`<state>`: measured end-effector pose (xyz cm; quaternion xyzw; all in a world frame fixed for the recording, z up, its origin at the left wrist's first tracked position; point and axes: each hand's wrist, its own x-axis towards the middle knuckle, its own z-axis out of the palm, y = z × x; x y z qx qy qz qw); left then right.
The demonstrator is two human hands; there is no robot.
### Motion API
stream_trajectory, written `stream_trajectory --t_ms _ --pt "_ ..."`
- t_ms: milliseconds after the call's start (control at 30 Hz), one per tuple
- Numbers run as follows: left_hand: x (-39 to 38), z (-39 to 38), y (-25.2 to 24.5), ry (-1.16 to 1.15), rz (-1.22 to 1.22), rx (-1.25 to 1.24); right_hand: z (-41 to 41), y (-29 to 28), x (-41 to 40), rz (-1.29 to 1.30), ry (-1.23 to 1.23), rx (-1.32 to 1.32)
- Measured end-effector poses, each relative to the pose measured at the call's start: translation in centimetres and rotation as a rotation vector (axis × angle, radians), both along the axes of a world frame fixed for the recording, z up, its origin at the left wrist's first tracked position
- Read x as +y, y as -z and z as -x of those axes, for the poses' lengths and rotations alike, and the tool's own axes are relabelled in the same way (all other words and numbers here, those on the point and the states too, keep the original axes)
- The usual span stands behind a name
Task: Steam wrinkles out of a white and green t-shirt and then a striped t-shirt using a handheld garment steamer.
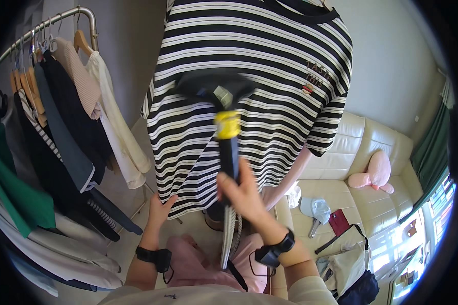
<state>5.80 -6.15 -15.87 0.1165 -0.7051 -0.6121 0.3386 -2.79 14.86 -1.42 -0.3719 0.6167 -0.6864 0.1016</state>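
Note:
A black-and-white striped T-shirt hangs in front of me, bearing small lettering and a burger motif on its chest. My left hand pinches the lower left corner of its hem and draws the cloth taut; a diagonal fold runs up from there. In my right hand is the black handle of a garment steamer with a yellow band. Its wide dark head, blurred, is over the middle of the shirt; whether it touches the cloth I cannot tell. A ribbed grey hose runs down from the handle between my legs.
To the left, a metal clothes rail carries many garments on hangers. A cream leather sofa on the right holds a pink plush toy, a light blue cap, a dark red pouch and a pale bag.

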Motion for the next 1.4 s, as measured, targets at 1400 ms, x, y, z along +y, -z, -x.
stream_trajectory --t_ms 1400 --pt "0.5 0.3 -14.5 -0.094 1.068 -0.794 0.8 2.5 3.9 0.160 0.231 -0.003"
